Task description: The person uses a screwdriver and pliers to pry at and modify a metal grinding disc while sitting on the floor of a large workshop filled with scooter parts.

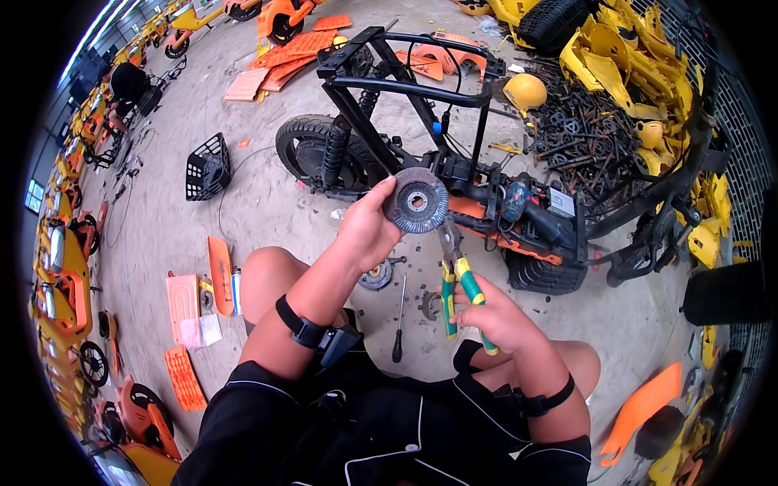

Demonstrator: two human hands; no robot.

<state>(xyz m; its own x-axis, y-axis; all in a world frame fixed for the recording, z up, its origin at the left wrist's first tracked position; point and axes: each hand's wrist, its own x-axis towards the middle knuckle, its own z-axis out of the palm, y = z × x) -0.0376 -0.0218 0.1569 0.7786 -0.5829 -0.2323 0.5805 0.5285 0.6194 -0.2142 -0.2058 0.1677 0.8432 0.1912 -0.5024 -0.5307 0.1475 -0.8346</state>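
Note:
My left hand [369, 231] is closed on the edge of a round dark grey disc [417, 180], which has a ridged outer band and a hole at its centre. In my right hand [509, 317] are pliers [451, 253] with green and yellow handles, held partly spread. Their jaws point up at the disc's lower right edge; whether they touch it I cannot tell. On the floor below lie a screwdriver [398, 332] with a dark handle, a round metal plate with a lever [376, 277], a curved metal piece [430, 306] and several small dark bits.
A black scooter frame [409, 101] with its wheel [304, 150] lies just ahead, a power drill [515, 201] resting on it. Dark metal parts [575, 150] and yellow panels [648, 65] are heaped at right. A black basket [207, 166] and orange panels [220, 275] lie left. Another person works far left.

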